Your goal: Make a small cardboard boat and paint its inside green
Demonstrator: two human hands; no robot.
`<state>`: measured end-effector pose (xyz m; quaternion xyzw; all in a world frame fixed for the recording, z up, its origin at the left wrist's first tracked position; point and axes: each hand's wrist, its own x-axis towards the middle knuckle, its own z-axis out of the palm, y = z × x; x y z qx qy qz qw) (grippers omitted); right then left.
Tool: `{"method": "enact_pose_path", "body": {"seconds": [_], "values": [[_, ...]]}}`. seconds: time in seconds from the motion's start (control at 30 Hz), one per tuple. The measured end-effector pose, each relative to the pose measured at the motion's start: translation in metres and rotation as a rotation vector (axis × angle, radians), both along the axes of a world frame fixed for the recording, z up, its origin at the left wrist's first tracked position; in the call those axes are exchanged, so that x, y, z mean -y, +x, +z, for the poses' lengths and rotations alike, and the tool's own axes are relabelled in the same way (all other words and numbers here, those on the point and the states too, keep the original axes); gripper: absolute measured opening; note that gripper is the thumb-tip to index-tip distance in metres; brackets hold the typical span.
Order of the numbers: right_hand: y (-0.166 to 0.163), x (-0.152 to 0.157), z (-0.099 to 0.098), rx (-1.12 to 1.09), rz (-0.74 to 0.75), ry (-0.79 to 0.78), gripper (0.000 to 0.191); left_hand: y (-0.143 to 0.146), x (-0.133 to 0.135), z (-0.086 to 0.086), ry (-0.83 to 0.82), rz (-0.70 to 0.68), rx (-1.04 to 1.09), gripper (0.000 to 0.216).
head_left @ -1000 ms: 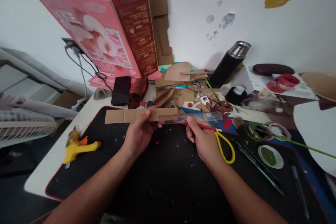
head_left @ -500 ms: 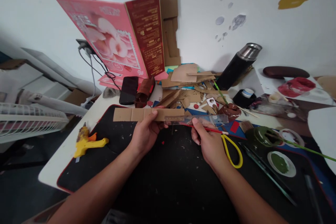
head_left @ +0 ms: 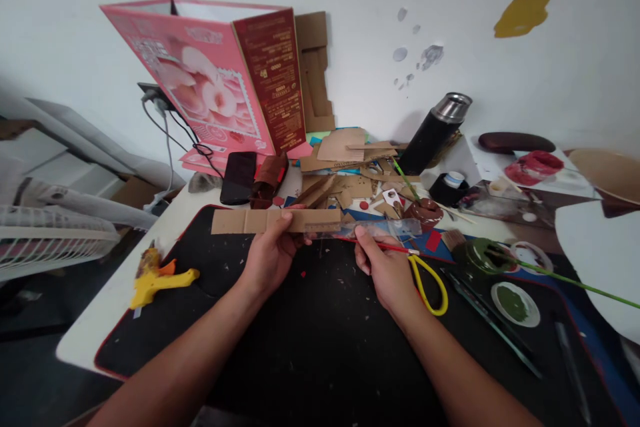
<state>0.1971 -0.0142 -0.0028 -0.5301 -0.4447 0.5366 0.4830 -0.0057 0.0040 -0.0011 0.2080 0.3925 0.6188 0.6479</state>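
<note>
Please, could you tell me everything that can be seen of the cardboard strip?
The strip is long, narrow and tan, apparently cardboard, with a few creases across its left part. It runs almost level from left to right, above the black mat. The left hand's grip holds it, thumb on its visible face. The clear ruler overlaps its lower right portion; whether they touch is hard to tell.

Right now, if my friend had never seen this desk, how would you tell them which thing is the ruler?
Find the big black mat and look towards its far edge. The ruler is in the right hand's grip, its left end overlapping the cardboard strip in the left hand's grip. It's see-through, while the strip is brown and the pencil below is red.
</note>
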Motion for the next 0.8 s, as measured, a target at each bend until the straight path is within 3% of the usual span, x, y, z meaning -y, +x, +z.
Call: {"method": "enact_pose_path", "body": {"seconds": [0.8], "values": [[-0.0012, 0.002, 0.0001, -0.001, 0.013, -0.014, 0.067, -0.0006, -0.0015, -0.0037, 0.008, 0.024, -0.034, 0.037]]}}
